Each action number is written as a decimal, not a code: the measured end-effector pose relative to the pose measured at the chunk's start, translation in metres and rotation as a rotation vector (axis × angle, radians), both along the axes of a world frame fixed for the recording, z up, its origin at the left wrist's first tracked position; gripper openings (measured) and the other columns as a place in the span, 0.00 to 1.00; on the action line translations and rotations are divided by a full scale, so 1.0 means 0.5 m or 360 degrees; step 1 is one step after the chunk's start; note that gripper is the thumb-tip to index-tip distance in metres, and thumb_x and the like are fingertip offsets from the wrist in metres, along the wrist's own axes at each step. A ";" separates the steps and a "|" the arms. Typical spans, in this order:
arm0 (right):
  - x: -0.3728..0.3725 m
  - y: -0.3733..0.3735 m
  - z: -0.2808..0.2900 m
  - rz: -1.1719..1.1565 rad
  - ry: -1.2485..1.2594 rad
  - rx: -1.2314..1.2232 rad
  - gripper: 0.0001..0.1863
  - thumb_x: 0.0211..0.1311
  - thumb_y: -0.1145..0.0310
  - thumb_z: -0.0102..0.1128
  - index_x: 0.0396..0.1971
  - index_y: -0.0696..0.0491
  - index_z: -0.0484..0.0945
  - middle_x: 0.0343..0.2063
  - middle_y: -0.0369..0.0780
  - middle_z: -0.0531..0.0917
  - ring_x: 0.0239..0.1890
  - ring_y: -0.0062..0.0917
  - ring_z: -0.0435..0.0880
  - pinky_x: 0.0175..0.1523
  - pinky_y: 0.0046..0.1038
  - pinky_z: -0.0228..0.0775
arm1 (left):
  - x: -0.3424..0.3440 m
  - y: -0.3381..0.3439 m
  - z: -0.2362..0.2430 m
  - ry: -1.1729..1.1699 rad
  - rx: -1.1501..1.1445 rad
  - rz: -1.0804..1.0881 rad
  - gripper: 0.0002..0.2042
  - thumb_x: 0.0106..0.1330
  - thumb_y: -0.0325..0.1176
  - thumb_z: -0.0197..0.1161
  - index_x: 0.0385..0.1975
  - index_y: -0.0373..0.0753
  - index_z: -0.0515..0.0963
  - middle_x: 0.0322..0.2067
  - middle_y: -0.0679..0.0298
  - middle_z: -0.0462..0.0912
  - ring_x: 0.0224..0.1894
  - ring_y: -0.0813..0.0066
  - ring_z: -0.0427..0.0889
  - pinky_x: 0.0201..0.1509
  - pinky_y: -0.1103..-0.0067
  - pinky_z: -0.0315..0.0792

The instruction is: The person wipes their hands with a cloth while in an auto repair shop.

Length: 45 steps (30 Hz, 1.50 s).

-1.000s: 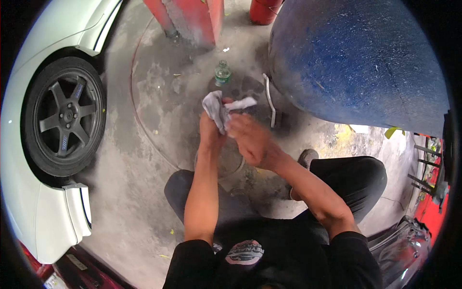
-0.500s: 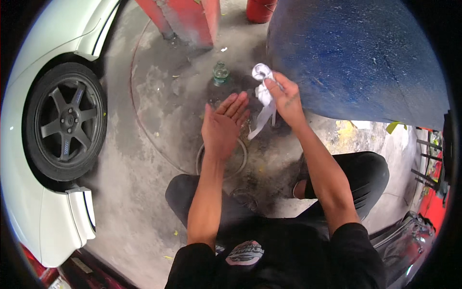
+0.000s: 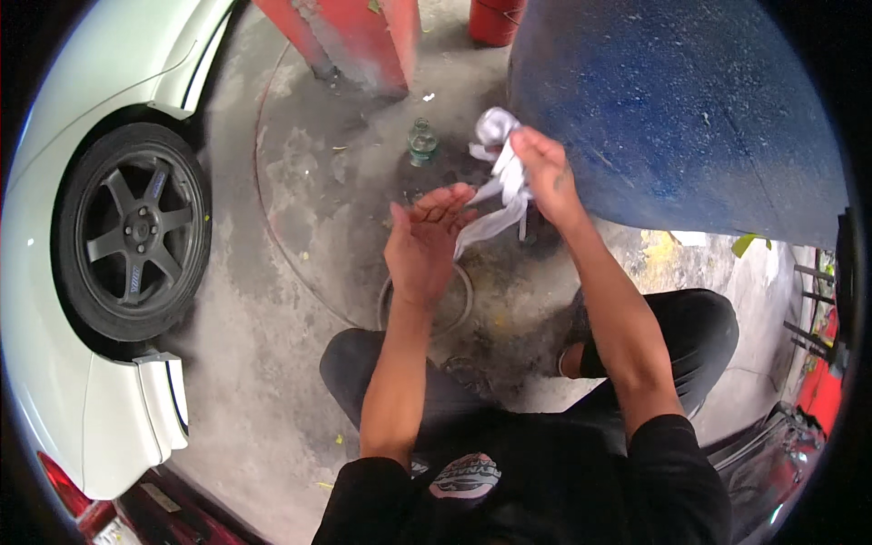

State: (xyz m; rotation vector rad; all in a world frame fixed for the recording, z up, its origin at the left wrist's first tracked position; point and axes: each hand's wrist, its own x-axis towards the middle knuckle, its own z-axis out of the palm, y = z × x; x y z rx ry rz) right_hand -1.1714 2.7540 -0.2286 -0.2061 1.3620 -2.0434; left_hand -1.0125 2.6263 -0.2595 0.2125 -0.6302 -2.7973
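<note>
A crumpled white cloth (image 3: 511, 182) is pinched between the thumb and fingers of my right hand (image 3: 547, 174). Its rounded, rolled end sticks up beyond the fingertips, and loose narrow strips dangle below. Just to the left, my left hand (image 3: 420, 259) is open, palm up, with the fingers a little curled. The dangling strips reach the fingers of that palm; whether they touch is hard to see. Beyond my hands a small clear greenish glass bottle (image 3: 421, 143) stands on the concrete floor.
A white car's wheel (image 3: 136, 232) is at the left. A large blue surface (image 3: 672, 118) fills the upper right. Farther off are a red post (image 3: 377, 45) and a red bucket (image 3: 495, 23). A ring-shaped loop (image 3: 466, 309) lies on the floor beneath my left hand.
The cloth has swung left and its strips have spread toward my left palm. My left fingers have curled slightly. The whole view has shifted a little.
</note>
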 end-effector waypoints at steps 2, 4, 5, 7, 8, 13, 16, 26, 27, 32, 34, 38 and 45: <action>0.039 -0.006 0.000 0.0452 0.0671 0.0222 0.11 0.71 0.68 0.59 0.44 0.59 0.85 0.40 0.39 0.87 0.45 0.28 0.87 0.51 0.27 0.77 | -0.001 -0.006 -0.038 -0.0001 0.0127 0.0036 0.24 0.78 0.52 0.48 0.58 0.38 0.77 0.55 0.62 0.81 0.59 0.65 0.76 0.66 0.65 0.66; 0.068 -0.044 -0.024 0.0308 0.1631 0.0283 0.12 0.73 0.71 0.56 0.49 0.59 0.83 0.38 0.38 0.87 0.37 0.23 0.86 0.44 0.24 0.78 | -0.006 0.012 -0.053 -0.0006 0.0285 0.0038 0.21 0.78 0.49 0.52 0.57 0.39 0.77 0.54 0.62 0.82 0.58 0.67 0.77 0.64 0.66 0.67; 0.075 -0.048 -0.013 0.0315 0.1469 0.0392 0.12 0.73 0.71 0.56 0.48 0.60 0.83 0.37 0.38 0.87 0.36 0.22 0.85 0.43 0.23 0.78 | -0.010 0.017 -0.051 -0.0080 0.0210 0.0046 0.20 0.77 0.47 0.54 0.57 0.40 0.77 0.53 0.63 0.82 0.57 0.68 0.77 0.64 0.66 0.67; 0.069 -0.054 -0.021 0.0370 0.1020 0.0430 0.11 0.73 0.71 0.57 0.47 0.59 0.83 0.35 0.36 0.87 0.34 0.20 0.85 0.41 0.22 0.76 | -0.015 0.014 -0.052 -0.0156 0.0132 0.0042 0.18 0.76 0.46 0.56 0.56 0.40 0.78 0.53 0.63 0.83 0.57 0.69 0.77 0.63 0.67 0.67; 0.068 -0.054 -0.028 0.0433 0.0567 0.0454 0.10 0.72 0.71 0.58 0.46 0.59 0.83 0.34 0.35 0.87 0.32 0.18 0.84 0.39 0.21 0.75 | -0.013 0.010 -0.055 -0.0119 0.0162 0.0024 0.18 0.76 0.46 0.55 0.56 0.40 0.78 0.52 0.63 0.83 0.57 0.68 0.78 0.63 0.67 0.68; 0.018 -0.037 -0.040 -0.0164 0.0282 0.0112 0.13 0.74 0.64 0.58 0.40 0.59 0.84 0.31 0.36 0.87 0.29 0.15 0.82 0.36 0.21 0.75 | -0.005 -0.033 -0.054 0.0111 -0.0033 0.0069 0.19 0.76 0.46 0.55 0.55 0.39 0.77 0.52 0.60 0.83 0.55 0.68 0.79 0.62 0.67 0.71; 0.028 0.018 -0.008 0.0186 0.0395 0.0146 0.12 0.74 0.67 0.56 0.44 0.60 0.82 0.33 0.38 0.88 0.34 0.19 0.86 0.43 0.23 0.79 | -0.004 -0.039 -0.056 0.0146 0.0177 0.0232 0.19 0.77 0.46 0.53 0.54 0.39 0.78 0.51 0.59 0.83 0.55 0.67 0.81 0.61 0.66 0.73; 0.015 -0.064 0.017 0.0023 0.0268 0.0203 0.16 0.78 0.62 0.52 0.46 0.59 0.82 0.34 0.38 0.87 0.34 0.18 0.84 0.40 0.23 0.76 | 0.017 -0.052 0.038 0.0432 -0.0259 0.0125 0.19 0.74 0.39 0.51 0.56 0.33 0.77 0.60 0.50 0.78 0.67 0.54 0.72 0.74 0.63 0.60; 0.021 -0.047 0.051 0.0100 0.0250 0.0061 0.16 0.77 0.60 0.53 0.44 0.58 0.82 0.33 0.35 0.87 0.33 0.16 0.83 0.39 0.22 0.75 | 0.026 -0.055 0.078 0.0398 -0.0405 0.0287 0.21 0.74 0.38 0.52 0.60 0.33 0.73 0.64 0.47 0.74 0.71 0.52 0.67 0.76 0.63 0.55; 0.144 -0.074 0.305 0.0204 0.0592 0.0234 0.16 0.71 0.61 0.60 0.48 0.58 0.82 0.33 0.33 0.85 0.35 0.14 0.80 0.43 0.22 0.73 | 0.041 0.013 0.371 0.0018 -0.0706 0.0493 0.40 0.66 0.32 0.54 0.77 0.34 0.44 0.77 0.44 0.49 0.80 0.55 0.46 0.80 0.62 0.40; 0.142 -0.079 0.410 0.0361 0.0497 0.0252 0.16 0.67 0.61 0.63 0.47 0.58 0.83 0.33 0.31 0.84 0.35 0.13 0.79 0.42 0.21 0.72 | 0.061 0.026 0.473 -0.0031 -0.0723 0.0511 0.41 0.64 0.30 0.54 0.77 0.34 0.44 0.77 0.45 0.50 0.80 0.55 0.46 0.80 0.62 0.39; 0.155 -0.082 0.612 0.0471 -0.0093 0.0214 0.14 0.70 0.61 0.62 0.38 0.58 0.84 0.30 0.30 0.83 0.30 0.12 0.77 0.35 0.20 0.69 | 0.119 0.063 0.686 -0.0127 -0.1055 0.0401 0.44 0.56 0.22 0.53 0.77 0.35 0.46 0.76 0.46 0.53 0.80 0.56 0.47 0.81 0.63 0.36; 0.117 -0.042 1.049 0.0552 -0.0336 0.0123 0.15 0.72 0.63 0.60 0.43 0.60 0.84 0.34 0.35 0.86 0.33 0.14 0.81 0.39 0.20 0.74 | 0.246 0.039 1.212 -0.0222 -0.3020 0.0191 0.27 0.45 0.22 0.57 0.50 0.40 0.84 0.66 0.60 0.75 0.76 0.45 0.58 0.79 0.46 0.35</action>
